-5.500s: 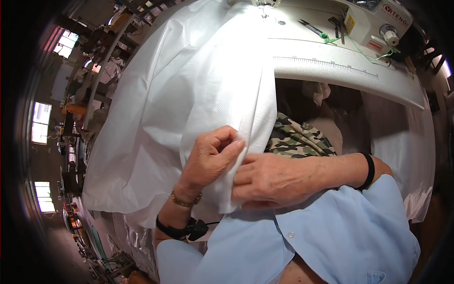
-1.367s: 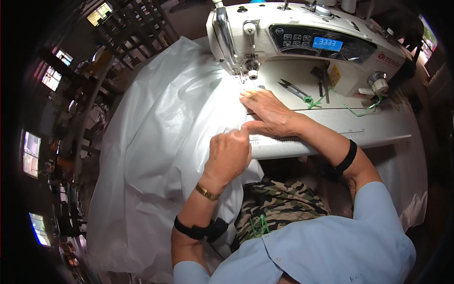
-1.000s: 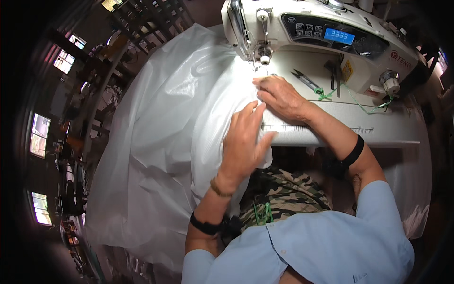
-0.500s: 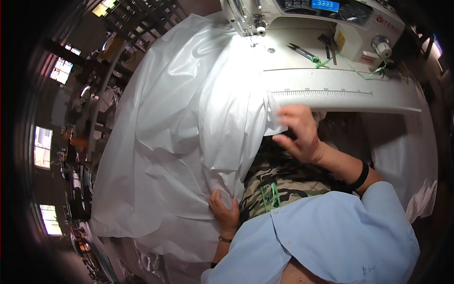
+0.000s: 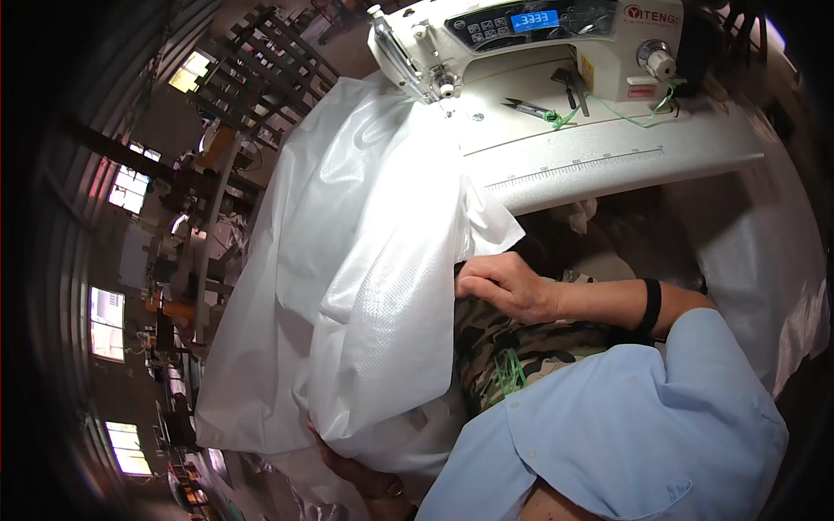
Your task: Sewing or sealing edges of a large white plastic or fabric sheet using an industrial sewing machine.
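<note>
Dim workshop all around, with windows down the left wall, dark racks behind, and a pale sewing table (image 5: pixel 608 165) across the top. Right hand (image 5: pixel 508 286) over the lap, fingers curled and closed on the near edge of the white woven fabric (image 5: pixel 382 286), knuckles up, black wristband behind on the forearm. Left hand (image 5: pixel 347 469) low down at the bottom of the frame, mostly buried under the bundled lower end of that same fabric, only a few fingers and a gold bracelet showing; cannot tell how far its grip is closed, though clearly touching the cloth from beneath. Outward from the two grips, fabric running as one long band: lower end bunched by the left hand near the body, then up and away across the lap, over the table's front edge, and on to the needle area of the white sewing machine (image 5: pixel 521 35) at the top. Long axis therefore near to far, leaning slightly right toward the machine. Right hand placed about midway along the band's right edge, nearer the table; left hand at the tail, well apart from the machine. Small snips (image 5: pixel 526 107) with green thread lying on the machine bed, right of the needle, clear of the fabric. Camouflage trousers (image 5: pixel 512 347) beneath the right hand, light blue shirt sleeve nearest the camera.
</note>
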Demonstrator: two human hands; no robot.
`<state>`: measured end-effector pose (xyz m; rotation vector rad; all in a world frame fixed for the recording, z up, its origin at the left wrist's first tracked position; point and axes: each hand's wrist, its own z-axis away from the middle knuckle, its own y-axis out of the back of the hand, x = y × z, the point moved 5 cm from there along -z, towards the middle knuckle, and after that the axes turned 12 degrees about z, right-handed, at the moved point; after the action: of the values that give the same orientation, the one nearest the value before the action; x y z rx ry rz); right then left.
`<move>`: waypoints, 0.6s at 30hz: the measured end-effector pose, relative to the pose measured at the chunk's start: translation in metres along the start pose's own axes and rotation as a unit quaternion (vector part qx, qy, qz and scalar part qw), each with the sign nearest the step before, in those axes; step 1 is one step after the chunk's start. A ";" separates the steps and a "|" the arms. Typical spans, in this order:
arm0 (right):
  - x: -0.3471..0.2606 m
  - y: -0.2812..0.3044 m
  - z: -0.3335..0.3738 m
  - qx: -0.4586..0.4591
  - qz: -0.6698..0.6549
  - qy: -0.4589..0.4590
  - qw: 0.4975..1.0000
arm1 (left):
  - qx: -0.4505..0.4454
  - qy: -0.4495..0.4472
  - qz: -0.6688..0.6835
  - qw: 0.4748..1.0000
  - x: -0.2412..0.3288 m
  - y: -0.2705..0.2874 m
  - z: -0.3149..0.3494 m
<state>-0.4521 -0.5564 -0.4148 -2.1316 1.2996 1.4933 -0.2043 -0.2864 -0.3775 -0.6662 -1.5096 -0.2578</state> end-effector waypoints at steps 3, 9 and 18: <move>-0.009 -0.029 -0.012 -0.046 -0.288 -0.127 0.948 | 0.025 -0.013 0.015 0.999 0.013 0.001 -0.005; -0.034 -0.056 -0.009 -0.246 -0.362 -0.088 0.895 | 0.052 0.015 -0.024 0.998 0.020 0.003 -0.010; -0.054 -0.074 0.027 -0.374 -0.243 -0.073 0.892 | -0.189 0.051 -0.303 0.933 -0.033 0.043 -0.042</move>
<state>-0.4172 -0.4683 -0.4024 -2.4166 0.0617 2.0446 -0.1483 -0.2830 -0.4173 -0.4550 -1.5470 -1.0615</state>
